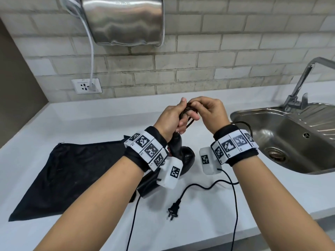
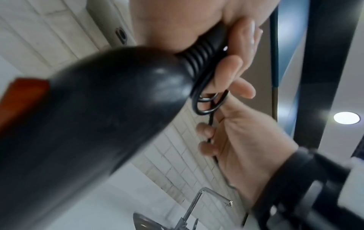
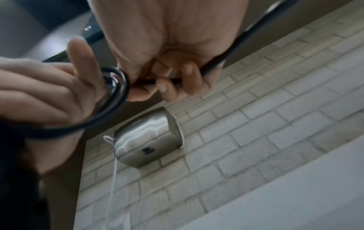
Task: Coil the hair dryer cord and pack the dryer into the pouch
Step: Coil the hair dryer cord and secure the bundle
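My left hand [image 1: 182,121] grips the ribbed cord end of the black hair dryer [image 1: 186,160] together with a few small loops of its black cord [image 1: 189,122]. The dryer's body lies under my left wrist, next to the black pouch [image 1: 72,171], which lies flat on the white counter. My right hand [image 1: 197,107] pinches the cord right beside the loops. In the left wrist view the dryer [image 2: 108,109] fills the frame, with the cord loops [image 2: 208,105] at my fingers. In the right wrist view the cord loops [image 3: 118,82] circle my left fingers. The plug [image 1: 173,209] lies loose on the counter.
A steel sink [image 1: 282,142] with a faucet [image 1: 301,86] sits at the right. On the tiled wall hang a metal hand dryer [image 1: 125,20] and a socket [image 1: 87,86] with its white lead plugged in. Slack cord [image 1: 208,187] trails near the counter's front edge.
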Demonstrator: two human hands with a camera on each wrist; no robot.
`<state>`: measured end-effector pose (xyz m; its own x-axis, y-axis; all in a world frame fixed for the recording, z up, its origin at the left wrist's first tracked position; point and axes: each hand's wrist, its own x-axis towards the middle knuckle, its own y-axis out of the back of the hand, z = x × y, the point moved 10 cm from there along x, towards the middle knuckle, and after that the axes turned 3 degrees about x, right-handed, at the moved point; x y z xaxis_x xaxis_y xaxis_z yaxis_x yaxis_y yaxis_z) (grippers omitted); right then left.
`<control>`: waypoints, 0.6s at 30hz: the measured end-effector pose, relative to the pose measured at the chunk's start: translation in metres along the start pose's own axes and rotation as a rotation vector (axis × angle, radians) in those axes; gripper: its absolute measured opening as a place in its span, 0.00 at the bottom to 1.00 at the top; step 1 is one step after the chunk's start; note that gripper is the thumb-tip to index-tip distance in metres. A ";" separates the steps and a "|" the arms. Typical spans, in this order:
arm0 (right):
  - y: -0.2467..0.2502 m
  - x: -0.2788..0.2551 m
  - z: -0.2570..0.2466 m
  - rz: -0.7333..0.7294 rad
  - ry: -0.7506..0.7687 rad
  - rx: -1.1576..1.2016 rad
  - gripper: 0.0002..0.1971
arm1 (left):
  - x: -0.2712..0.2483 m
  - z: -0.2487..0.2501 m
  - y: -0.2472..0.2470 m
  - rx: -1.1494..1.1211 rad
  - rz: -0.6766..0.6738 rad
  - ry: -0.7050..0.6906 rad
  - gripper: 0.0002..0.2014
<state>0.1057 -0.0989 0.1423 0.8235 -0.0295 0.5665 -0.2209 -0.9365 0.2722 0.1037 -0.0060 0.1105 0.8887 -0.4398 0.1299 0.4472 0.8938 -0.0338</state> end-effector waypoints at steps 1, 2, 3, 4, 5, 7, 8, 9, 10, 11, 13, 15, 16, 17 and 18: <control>-0.001 -0.003 0.009 -0.005 -0.027 -0.019 0.08 | 0.000 0.000 0.002 -0.036 0.009 0.004 0.28; -0.002 -0.006 0.020 -0.013 -0.058 -0.074 0.10 | 0.001 0.000 0.004 -0.081 0.022 0.005 0.27; -0.005 -0.012 0.032 -0.032 -0.087 -0.151 0.12 | 0.001 -0.001 0.007 -0.128 0.038 0.006 0.25; -0.009 -0.019 0.043 -0.063 -0.109 -0.222 0.11 | 0.002 -0.001 0.010 -0.173 0.053 0.006 0.24; -0.014 -0.027 0.052 -0.097 -0.123 -0.278 0.10 | 0.002 -0.002 0.013 -0.207 0.066 0.003 0.23; -0.024 -0.044 0.063 -0.143 -0.129 -0.351 0.09 | 0.004 -0.001 0.018 -0.230 0.090 -0.015 0.21; -0.027 -0.053 0.066 -0.150 -0.137 -0.373 0.10 | 0.004 -0.002 0.020 -0.220 0.103 -0.024 0.20; -0.028 -0.059 0.068 -0.144 -0.145 -0.386 0.10 | 0.004 -0.003 0.022 -0.207 0.117 -0.033 0.20; -0.027 -0.065 0.068 -0.126 -0.141 -0.391 0.10 | 0.004 -0.003 0.024 -0.202 0.132 -0.044 0.19; -0.025 -0.068 0.066 -0.098 -0.121 -0.389 0.12 | 0.004 -0.003 0.026 -0.206 0.146 -0.057 0.18; -0.021 -0.073 0.058 -0.059 -0.072 -0.399 0.15 | 0.005 -0.005 0.029 -0.226 0.170 -0.070 0.18; -0.024 -0.076 0.049 -0.086 -0.037 -0.416 0.15 | 0.005 -0.006 0.030 -0.228 0.184 -0.073 0.16; -0.026 -0.075 0.043 -0.103 -0.021 -0.426 0.16 | 0.005 -0.006 0.030 -0.208 0.182 -0.075 0.15; -0.026 -0.075 0.037 -0.109 0.002 -0.436 0.18 | 0.005 -0.006 0.030 -0.171 0.184 -0.077 0.14; -0.026 -0.073 0.030 -0.103 0.037 -0.445 0.21 | 0.006 -0.006 0.029 -0.129 0.186 -0.078 0.14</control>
<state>0.0669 -0.0830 0.0710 0.8356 0.0759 0.5441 -0.3485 -0.6923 0.6319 0.1225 0.0168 0.1041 0.9487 -0.2561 0.1854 0.2902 0.9379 -0.1898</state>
